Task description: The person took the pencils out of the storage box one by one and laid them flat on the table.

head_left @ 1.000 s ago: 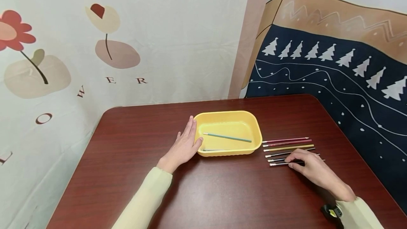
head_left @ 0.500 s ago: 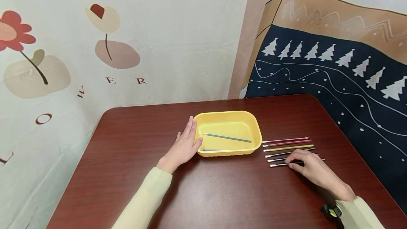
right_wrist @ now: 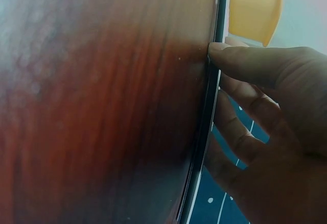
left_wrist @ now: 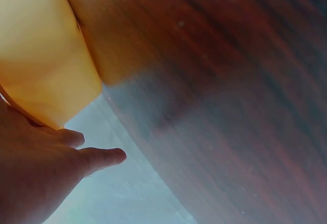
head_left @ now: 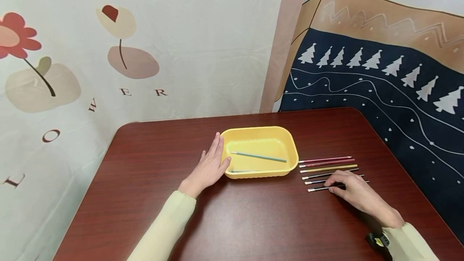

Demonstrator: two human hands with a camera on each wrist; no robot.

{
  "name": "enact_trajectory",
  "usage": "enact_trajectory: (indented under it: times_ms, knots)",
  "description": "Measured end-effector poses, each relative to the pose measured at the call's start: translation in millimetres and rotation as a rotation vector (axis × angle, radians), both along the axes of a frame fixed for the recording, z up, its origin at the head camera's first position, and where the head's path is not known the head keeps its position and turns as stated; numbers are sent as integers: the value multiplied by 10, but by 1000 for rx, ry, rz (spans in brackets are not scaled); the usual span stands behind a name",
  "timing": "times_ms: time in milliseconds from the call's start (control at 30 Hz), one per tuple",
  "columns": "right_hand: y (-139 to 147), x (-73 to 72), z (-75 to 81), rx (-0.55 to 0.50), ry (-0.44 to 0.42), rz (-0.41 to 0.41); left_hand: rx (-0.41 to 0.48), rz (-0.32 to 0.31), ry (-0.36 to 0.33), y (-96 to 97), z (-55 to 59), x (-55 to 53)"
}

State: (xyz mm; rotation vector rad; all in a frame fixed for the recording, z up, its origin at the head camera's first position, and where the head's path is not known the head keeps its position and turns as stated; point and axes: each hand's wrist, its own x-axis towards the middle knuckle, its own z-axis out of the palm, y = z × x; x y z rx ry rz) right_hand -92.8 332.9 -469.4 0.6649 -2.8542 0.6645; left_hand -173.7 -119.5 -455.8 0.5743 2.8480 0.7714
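My left hand [head_left: 206, 168] lies with straight fingers along the left side of a yellow plastic basin [head_left: 295, 152], its thumb at the rim. The left wrist view shows that hand [left_wrist: 46, 163] touching the basin wall [left_wrist: 46, 66]. Inside the basin are a green pencil [head_left: 259, 156] and another thin pencil [head_left: 243, 171] near the front wall. My right hand [head_left: 357, 191] pinches the nearest black pencil [head_left: 318, 189] between thumb and fingers. In the right wrist view the thumb presses on this dark pencil [right_wrist: 220, 17], held along the table surface.
Several more pencils lie in a row right of the basin, among them a dark red pencil [head_left: 326, 159], a yellow pencil [head_left: 330, 168] and a black pencil [head_left: 319, 175]. The reddish-brown table [head_left: 261, 220] meets printed cloth backdrops [head_left: 217, 51] behind and at the right.
The pencil in my right hand has tilted slightly, its eraser end shifting a little toward me. My left hand and the basin look still.
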Motion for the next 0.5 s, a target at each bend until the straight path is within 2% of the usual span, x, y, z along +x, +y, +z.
enact_trajectory:
  times_ms: [500]
  knots:
    - [-5,-1,31,34,-70,-24,-15,4,8,6,2,11]
